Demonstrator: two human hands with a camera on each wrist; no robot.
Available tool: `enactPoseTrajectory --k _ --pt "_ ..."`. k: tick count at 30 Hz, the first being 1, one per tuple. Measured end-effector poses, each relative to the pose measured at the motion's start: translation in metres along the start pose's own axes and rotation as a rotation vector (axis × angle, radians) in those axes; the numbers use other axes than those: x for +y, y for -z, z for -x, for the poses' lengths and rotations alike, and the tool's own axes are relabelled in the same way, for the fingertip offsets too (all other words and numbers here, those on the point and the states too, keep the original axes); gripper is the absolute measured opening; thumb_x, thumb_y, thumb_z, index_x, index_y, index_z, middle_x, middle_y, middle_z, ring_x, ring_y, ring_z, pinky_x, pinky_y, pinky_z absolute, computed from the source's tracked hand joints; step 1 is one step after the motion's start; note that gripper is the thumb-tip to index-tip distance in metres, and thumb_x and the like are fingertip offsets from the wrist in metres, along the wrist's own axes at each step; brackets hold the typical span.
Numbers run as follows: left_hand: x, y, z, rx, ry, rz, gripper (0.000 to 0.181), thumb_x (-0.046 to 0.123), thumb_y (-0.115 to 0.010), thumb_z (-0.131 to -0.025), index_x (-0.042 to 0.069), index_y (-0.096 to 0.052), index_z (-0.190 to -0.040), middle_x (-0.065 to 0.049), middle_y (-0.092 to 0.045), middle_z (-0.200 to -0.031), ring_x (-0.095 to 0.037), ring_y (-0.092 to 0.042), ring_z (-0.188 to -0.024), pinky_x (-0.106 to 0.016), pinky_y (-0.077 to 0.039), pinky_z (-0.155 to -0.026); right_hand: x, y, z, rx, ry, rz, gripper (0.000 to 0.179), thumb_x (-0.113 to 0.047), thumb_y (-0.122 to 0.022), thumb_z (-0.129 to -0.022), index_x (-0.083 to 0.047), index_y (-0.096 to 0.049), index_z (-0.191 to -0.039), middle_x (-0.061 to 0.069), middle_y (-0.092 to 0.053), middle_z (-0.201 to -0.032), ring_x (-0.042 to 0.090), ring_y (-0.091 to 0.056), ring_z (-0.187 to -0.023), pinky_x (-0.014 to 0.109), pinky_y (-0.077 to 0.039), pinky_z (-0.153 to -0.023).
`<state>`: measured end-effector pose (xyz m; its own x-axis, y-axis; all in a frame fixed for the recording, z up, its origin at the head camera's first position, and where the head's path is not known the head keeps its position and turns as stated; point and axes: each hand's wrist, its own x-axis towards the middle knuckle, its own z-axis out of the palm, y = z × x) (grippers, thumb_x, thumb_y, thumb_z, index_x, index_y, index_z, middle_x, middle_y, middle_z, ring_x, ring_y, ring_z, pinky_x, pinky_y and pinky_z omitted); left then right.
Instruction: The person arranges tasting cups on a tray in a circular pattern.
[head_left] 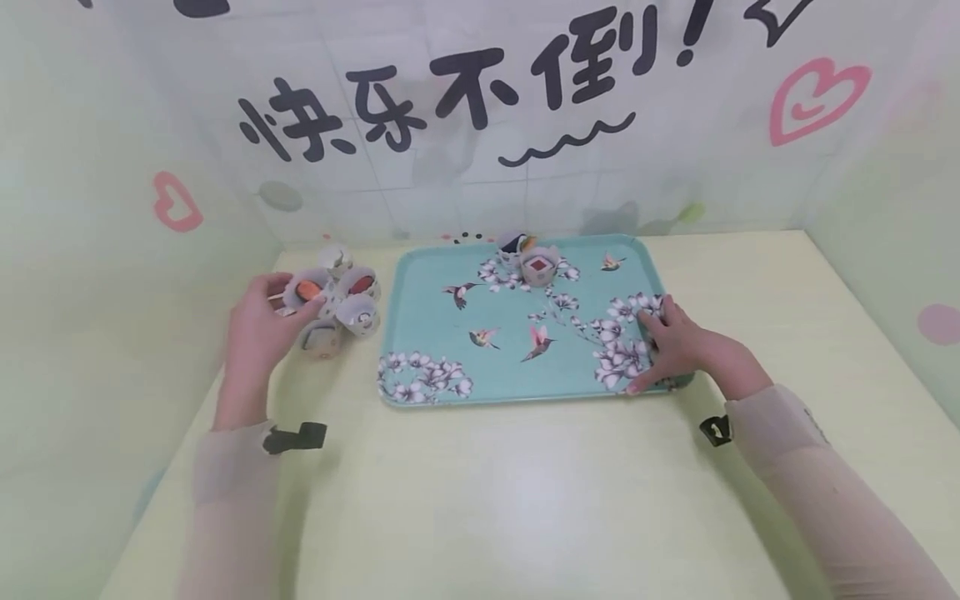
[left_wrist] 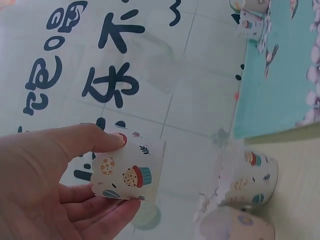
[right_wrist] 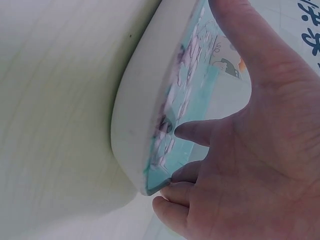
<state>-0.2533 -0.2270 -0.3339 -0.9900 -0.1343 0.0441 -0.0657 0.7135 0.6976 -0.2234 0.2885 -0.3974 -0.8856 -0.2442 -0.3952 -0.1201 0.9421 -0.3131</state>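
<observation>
White paper cup [left_wrist: 129, 170], pinched between the left hand [head_left: 257, 325]'s thumb and fingers! More cups [head_left: 358, 315] crowd just beside that hand; two others [head_left: 540, 271] sit between both hands on the blue tray [head_left: 427, 329], the right hand [head_left: 677, 343] resting spread-fingered over its edge.

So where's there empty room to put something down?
The table is bare in front of the tray and right of it, past the right hand. The tray's front left is free. Left of the tray, cups crowd the left hand.
</observation>
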Motion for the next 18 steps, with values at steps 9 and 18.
enactPoseTrajectory --k 9,18 --pt "0.035 -0.047 -0.012 -0.085 -0.131 -0.002 0.07 0.038 -0.067 -0.085 0.004 -0.038 -0.139 -0.02 -0.046 -0.138 -0.036 -0.05 -0.119 -0.048 -0.047 -0.095 0.001 0.0 -0.001 -0.016 -0.008 0.012 0.134 -0.065 -0.078 -0.057 0.006 -0.009 -0.147 0.043 0.016 -0.143 0.06 0.004 -0.132 0.069 -0.019 -0.104" --pt "0.064 -0.106 -0.02 -0.197 -0.196 -0.024 0.064 0.034 -0.07 -0.084 0.005 -0.043 -0.134 -0.015 -0.049 -0.136 -0.031 -0.051 -0.118 -0.045 -0.047 -0.093 0.001 0.0 -0.003 -0.025 -0.02 -0.003 0.135 -0.065 -0.078 -0.056 0.005 -0.009 -0.148 0.042 0.016 -0.144 0.059 0.004 -0.133 0.068 -0.02 -0.104"
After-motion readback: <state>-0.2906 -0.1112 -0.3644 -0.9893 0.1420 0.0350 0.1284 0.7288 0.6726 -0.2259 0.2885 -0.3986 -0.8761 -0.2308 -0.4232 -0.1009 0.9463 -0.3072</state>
